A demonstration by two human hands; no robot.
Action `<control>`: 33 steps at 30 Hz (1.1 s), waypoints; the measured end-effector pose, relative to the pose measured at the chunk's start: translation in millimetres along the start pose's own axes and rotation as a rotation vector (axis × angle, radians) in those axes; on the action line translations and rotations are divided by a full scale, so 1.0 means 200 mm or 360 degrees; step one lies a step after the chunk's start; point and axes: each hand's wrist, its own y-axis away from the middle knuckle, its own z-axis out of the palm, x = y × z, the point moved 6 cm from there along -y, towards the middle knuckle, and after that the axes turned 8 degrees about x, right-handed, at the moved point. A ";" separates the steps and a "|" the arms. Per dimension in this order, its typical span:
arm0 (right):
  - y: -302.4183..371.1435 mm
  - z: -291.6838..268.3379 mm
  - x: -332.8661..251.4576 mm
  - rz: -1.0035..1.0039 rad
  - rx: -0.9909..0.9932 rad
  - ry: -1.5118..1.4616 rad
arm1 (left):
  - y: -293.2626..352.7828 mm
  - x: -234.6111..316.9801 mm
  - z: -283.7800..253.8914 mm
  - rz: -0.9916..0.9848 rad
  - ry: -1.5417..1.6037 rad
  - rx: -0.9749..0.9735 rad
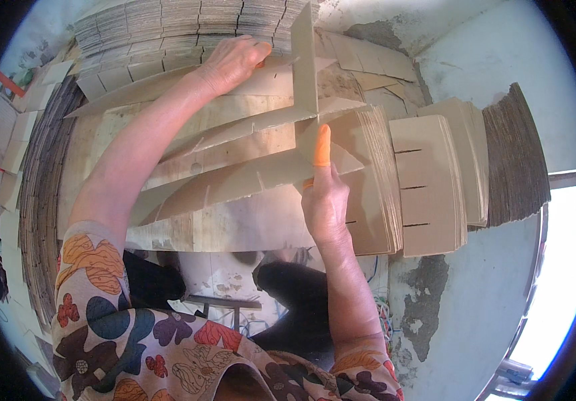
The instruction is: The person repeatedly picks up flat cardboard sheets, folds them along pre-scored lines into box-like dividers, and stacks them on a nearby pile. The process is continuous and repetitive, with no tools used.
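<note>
Three long slotted cardboard strips stand on edge across the wooden tabletop (254, 230): a near strip (227, 184), a middle strip (234, 127) and a far strip (268, 81). An upright cardboard crosspiece (304, 63) runs across them, fitted into the near and middle ones. My right hand (326, 207) is closed on the near end of this crosspiece, an orange finger cot on its raised finger. At the back, my left hand (238, 61) closes on the top edge of the far strip. An orange cot covers one of its fingers; the other fingertips are hidden.
Stacked slotted cardboard sheets (428, 184) lie at the right, beside a darker brown stack (516, 160). Cardboard bundles (161, 33) are piled along the back. Another tall stack (47, 194) edges the left side. A small metal stand (224, 302) is below the table edge.
</note>
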 end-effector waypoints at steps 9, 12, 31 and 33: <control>0.01 -0.03 0.01 0.0056 0.0005 -0.0079 | -0.01 0.10 -0.11 0.0093 0.0162 0.0044; 0.02 -0.08 -0.04 0.0070 -0.0008 -0.0088 | 0.01 0.11 -0.18 0.0034 0.0181 0.0069; 0.16 -0.26 -0.24 -0.0046 -0.0229 -0.0008 | 0.17 0.32 -0.45 -0.0128 0.0334 0.0072; 0.19 -0.25 -0.25 -0.0052 -0.0285 0.0055 | 0.21 0.36 -0.46 -0.0142 0.0352 -0.0033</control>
